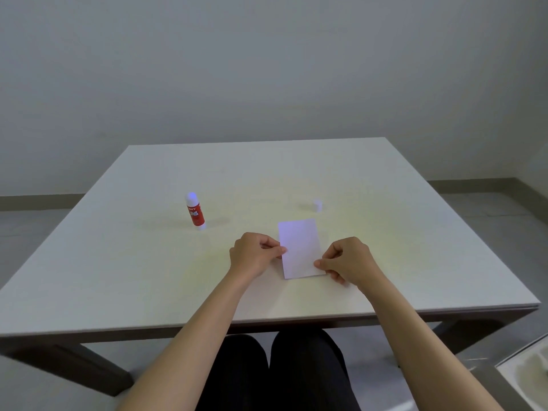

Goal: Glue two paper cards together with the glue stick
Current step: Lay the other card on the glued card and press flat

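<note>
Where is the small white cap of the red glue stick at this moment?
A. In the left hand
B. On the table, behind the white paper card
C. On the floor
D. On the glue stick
B: the small white cap stands alone on the white table, beyond the white paper card; the red glue stick stands uncapped.

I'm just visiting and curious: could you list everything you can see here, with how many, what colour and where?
table: one, white top on dark legs, fills the middle of the view
glue stick: one, red label, white body, standing upright and uncapped, left of the card
cap: one, white, on the table beyond the card, apart from the glue stick
paper card: one visible, white, on the table between the hands; whether a second lies beneath cannot be told
left hand: one, pinching the card's left edge
right hand: one, pinching the card's near right corner
</note>
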Tool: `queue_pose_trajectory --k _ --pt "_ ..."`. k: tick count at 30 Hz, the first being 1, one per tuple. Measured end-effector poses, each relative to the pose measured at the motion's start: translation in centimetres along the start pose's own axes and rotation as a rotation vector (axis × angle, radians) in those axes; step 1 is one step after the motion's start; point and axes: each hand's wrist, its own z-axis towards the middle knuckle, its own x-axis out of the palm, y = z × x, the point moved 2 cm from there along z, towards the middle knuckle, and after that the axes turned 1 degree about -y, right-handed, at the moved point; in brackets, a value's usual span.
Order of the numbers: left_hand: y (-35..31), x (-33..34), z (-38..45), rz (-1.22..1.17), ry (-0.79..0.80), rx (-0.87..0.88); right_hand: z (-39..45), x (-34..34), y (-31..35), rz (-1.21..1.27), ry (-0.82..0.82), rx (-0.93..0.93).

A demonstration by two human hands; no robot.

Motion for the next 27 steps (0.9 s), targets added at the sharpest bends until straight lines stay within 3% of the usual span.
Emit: queue_pose_trajectory --k 15,27 --pt "-0.18 -0.05 0.09 0.111 -0.001 -0.008 -0.07 0.14 0.26 -0.082 0.0 -0.029" --pt "-0.25 0.79 0.63 0.239 -0.061 0.15 -0.09 0.52 0.74 -0.226 -0.029 -0.05"
